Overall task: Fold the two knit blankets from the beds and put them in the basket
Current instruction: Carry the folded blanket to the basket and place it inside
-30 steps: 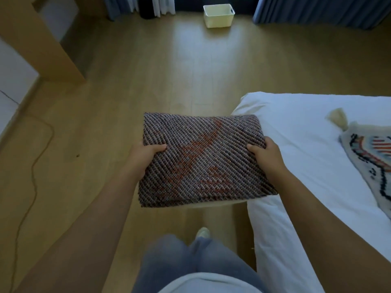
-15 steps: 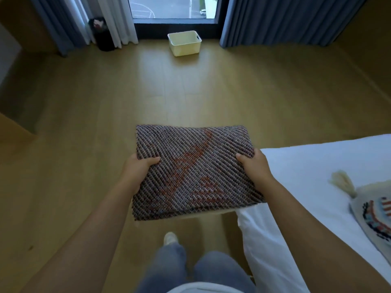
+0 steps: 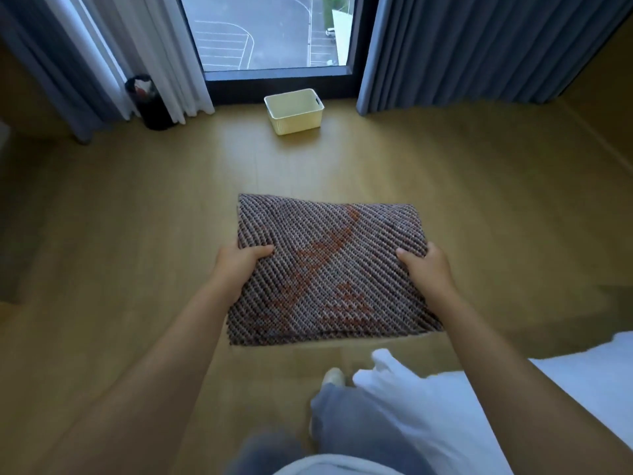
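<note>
Turning from the bed toward the window

Over the last second we have swung away from the bed (image 3: 565, 389): it filled the right side before, with a second patterned blanket lying on it, and now only a white corner remains at lower right, that blanket gone from view. The basket (image 3: 294, 113) sat small at the top edge; it now stands lower in view and looks larger, straight ahead of the folded blanket (image 3: 329, 269) we carry. The window (image 3: 270, 32), the curtains (image 3: 479, 46) and a dark bin (image 3: 150, 102) have come fully into sight, while the wooden furniture on the left has gone.
</note>
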### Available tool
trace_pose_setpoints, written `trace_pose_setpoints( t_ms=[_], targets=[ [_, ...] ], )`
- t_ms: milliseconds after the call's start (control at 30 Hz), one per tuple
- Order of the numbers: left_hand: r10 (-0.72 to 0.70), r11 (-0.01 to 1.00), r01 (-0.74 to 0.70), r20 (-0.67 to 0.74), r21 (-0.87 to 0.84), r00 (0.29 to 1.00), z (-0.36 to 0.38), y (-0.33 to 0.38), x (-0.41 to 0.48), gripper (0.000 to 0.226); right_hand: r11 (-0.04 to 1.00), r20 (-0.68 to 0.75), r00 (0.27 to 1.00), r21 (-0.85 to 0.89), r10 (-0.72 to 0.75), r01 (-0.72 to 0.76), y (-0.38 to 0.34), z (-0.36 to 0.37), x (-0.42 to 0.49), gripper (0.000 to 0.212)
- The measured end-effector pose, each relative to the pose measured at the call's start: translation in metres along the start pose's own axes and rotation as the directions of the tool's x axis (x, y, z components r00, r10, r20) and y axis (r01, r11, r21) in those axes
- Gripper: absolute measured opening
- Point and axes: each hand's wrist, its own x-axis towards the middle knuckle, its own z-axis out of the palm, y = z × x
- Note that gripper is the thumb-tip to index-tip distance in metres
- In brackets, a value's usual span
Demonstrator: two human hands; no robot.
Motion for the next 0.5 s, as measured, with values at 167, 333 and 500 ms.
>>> trace_pose_setpoints(
  t_ms=[167, 333, 500],
  targets=[
    [-0.007, 0.999, 0.006, -0.035, -0.046, 0.999, 0.038, 0.064, 0.093, 0.042, 0.999, 0.035, 0.999, -0.026, -0.039, 0.040, -0.062, 0.007, 0.115, 0.027],
    [-0.044, 0.995, 0.042, -0.028, -0.094, 0.999, 0.070, 0.121, 0.203, 0.038, 0.999, 0.068, 0.997, -0.023, -0.043, 0.045, -0.117, 0.030, 0.232, 0.027],
    [-0.026, 0.995, 0.024, -0.020, -0.095, 0.999, 0.102, 0.192, 0.324, 0.035, 0.998, 0.012, 0.999, -0.029, -0.051, 0.051, -0.173, 0.063, 0.354, 0.028]
  ],
)
